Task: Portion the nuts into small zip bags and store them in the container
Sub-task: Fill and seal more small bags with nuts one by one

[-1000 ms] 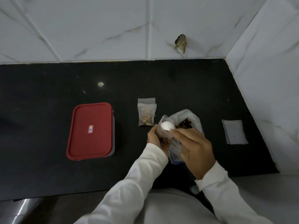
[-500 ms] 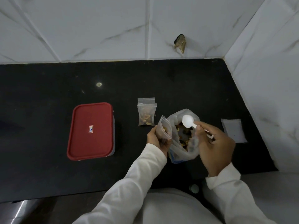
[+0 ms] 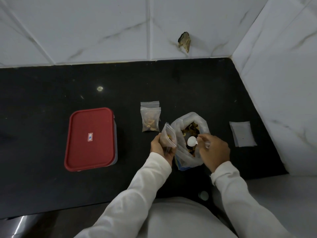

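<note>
Grip: left hand [image 3: 162, 148] clamps a small zip bag [image 3: 169, 137] upright, mouth up, just left of the open nut bag [image 3: 187, 157] | right hand [image 3: 214, 150] pinches a white spoon [image 3: 191, 141], bowl pointing left over its nuts [image 3: 190, 129] | red-lidded container [image 3: 90, 138] well left, long axis toward the tiled wall [image 3: 85, 31] | black counter [image 3: 51, 93].

Red lid [image 3: 90, 138], black counter [image 3: 51, 86], white spoon [image 3: 191, 141], grey-veined white tiles [image 3: 85, 28], white sleeves [image 3: 137, 191].
</note>
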